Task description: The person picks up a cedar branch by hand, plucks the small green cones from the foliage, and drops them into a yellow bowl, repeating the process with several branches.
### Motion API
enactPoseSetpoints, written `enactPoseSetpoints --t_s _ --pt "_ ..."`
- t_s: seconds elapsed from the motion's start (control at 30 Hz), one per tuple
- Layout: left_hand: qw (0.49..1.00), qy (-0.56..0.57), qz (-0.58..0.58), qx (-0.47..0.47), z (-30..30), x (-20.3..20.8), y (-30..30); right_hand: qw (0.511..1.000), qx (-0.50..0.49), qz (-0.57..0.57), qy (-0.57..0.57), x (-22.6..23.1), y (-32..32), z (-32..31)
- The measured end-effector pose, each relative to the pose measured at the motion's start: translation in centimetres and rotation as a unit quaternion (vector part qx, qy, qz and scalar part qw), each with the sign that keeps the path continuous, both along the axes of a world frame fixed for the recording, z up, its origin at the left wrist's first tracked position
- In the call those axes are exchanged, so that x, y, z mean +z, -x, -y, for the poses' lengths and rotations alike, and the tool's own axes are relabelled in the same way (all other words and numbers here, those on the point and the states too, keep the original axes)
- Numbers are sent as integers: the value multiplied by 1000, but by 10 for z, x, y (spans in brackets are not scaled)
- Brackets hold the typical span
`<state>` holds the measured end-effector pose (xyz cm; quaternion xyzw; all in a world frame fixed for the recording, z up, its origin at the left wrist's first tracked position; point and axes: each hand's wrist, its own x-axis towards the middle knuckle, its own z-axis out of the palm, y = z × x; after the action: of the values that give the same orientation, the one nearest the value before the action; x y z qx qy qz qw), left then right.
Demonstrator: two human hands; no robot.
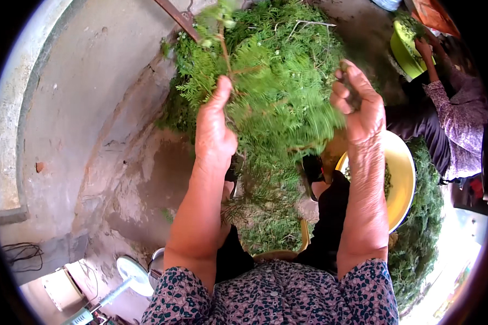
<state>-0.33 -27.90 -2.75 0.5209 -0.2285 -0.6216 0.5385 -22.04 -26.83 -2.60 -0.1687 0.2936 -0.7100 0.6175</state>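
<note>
My left hand [216,127] is closed around the woody stem of a leafy evergreen branch [223,49], with the thumb pointing up along it. The branch's flat, scaly green sprays [287,103] spread to the right and are partly smeared by motion. My right hand [361,105] is raised to the right of the sprays, its fingers curled around small greenish bits that I cannot make out clearly. Below and beyond both hands lies a large heap of cut evergreen branches [293,27]. A yellow basin [405,187], partly hidden by my right forearm, holds small green pieces.
At the right a person [466,130] in a patterned sleeve reaches into a lime-green basin [406,54] of greenery. More branches [417,233] lie behind the yellow basin. A concrete wall [87,108] runs along the left; a standing fan [133,275] is at lower left.
</note>
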Motion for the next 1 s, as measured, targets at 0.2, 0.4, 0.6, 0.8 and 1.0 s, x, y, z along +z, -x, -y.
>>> enactPoseSetpoints --t_s 0.2,0.4,0.6,0.8,1.0 --pt "984 46 -158 73 20 -13 -34 992 -12 -119 -39 -9 29 -19" --pt "750 324 -465 -341 44 -44 -70 955 -23 -263 -133 -15 73 -49" --pt "640 405 -490 -432 58 -40 -82 772 -4 -574 -272 -28 106 -109" --pt "639 418 -494 -416 48 -37 -75 718 -31 -587 -372 -90 171 -195" --pt "792 323 -432 -286 29 -31 -63 617 -53 -665 -418 -147 239 -241"
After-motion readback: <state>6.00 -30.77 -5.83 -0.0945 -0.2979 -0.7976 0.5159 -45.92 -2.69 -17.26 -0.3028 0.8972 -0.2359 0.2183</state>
